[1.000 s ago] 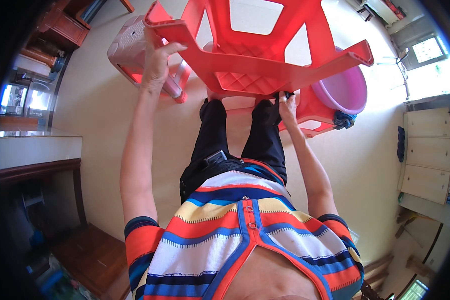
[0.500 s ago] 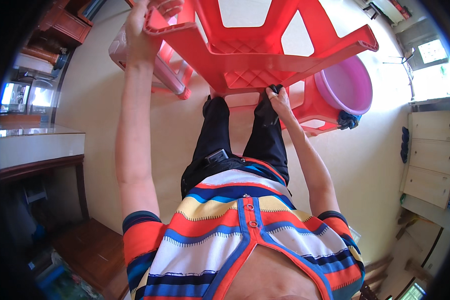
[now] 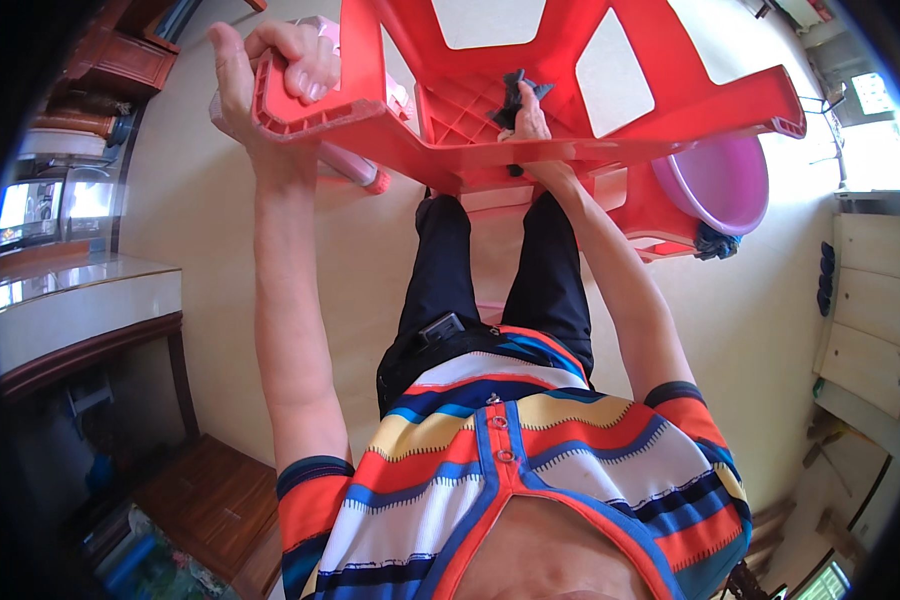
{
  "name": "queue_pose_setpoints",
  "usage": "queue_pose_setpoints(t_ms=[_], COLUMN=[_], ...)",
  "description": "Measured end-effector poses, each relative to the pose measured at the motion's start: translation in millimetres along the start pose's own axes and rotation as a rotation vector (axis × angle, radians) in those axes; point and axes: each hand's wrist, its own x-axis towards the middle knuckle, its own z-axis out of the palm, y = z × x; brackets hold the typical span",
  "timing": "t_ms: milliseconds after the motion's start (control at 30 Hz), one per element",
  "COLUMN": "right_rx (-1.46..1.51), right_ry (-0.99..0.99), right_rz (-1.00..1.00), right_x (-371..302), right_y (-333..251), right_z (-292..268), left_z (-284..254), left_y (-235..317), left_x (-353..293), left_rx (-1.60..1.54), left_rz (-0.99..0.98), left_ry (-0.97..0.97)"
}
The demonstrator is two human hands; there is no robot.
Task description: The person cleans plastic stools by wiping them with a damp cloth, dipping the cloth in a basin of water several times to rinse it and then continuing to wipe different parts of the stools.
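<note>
A red plastic stool (image 3: pixel 365 60) is held tipped in front of me, its hollow underside facing me and its legs spread. My left hand (image 3: pixel 238 95) is closed round the end of one leg at the upper left, thumb up along the outside. Inside the hollow, my right hand (image 3: pixel 532 128) presses a dark grey cloth (image 3: pixel 513 92) against the ribbed underside of the seat. The stool's near edge crosses in front of the right wrist and hides part of it.
A pink basin (image 3: pixel 718 185) rests on another red stool (image 3: pixel 650 208) at the right, with a dark cloth (image 3: pixel 716 243) beside it. Behind my left hand stands a pinkish stool (image 3: pixel 348 168). A white-fronted table (image 3: pixel 90 325) is at the left, pale cabinets (image 3: pixel 875 300) at the right.
My right hand has moved with the cloth from the stool's near edge up into its hollow. The stool has turned slightly, and my left hand and its leg have come lower and further left.
</note>
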Motion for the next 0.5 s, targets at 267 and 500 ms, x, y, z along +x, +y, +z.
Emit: queue_pose_setpoints(t_ms=[267, 500], right_rx=[-0.571, -0.526], right_ry=[-0.373, -0.571], right_rz=[-0.130, -0.137], right_x=[-36, -32], right_y=[55, 49], right_z=[64, 69], left_z=[-5, -4], left_y=[-3, 0], left_x=[5, 1], left_rx=[-0.112, -0.166], left_rz=[-0.029, -0.071], left_ry=[-0.055, -0.052])
